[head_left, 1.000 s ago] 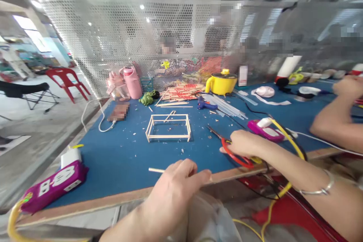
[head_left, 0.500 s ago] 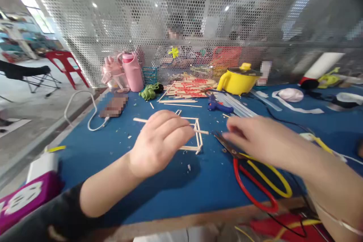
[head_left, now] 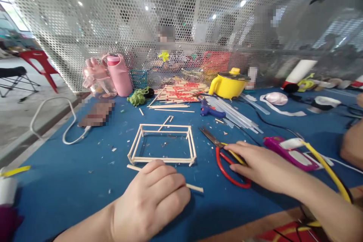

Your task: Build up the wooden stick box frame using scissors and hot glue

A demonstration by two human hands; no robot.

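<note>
My left hand (head_left: 154, 200) is closed around a wooden stick (head_left: 195, 188), whose two ends stick out on either side of the fist. Just beyond it, a rectangular frame of thin sticks (head_left: 166, 160) rests on the blue table. My right hand (head_left: 249, 162) grips the scissors (head_left: 219, 155) at their red and yellow handles, the thumb and fingers around them. The blades lie close to the tabletop and point away to the left. Part of the yellow handle is hidden under the fingers.
Behind the frame lie a pile of sticks with red wrappers (head_left: 181, 91), a blue glue gun (head_left: 208, 109) and clear glue sticks (head_left: 235, 115). A yellow pot (head_left: 229, 85) and a pink bottle (head_left: 120, 77) stand near the perforated metal screen (head_left: 124, 15). Another person's hand (head_left: 353, 141) shows at right.
My left hand has come down and nearer with the stick, uncovering the frame. My right hand has lowered onto the scissors' handles and taken hold of them. The view has shifted.
</note>
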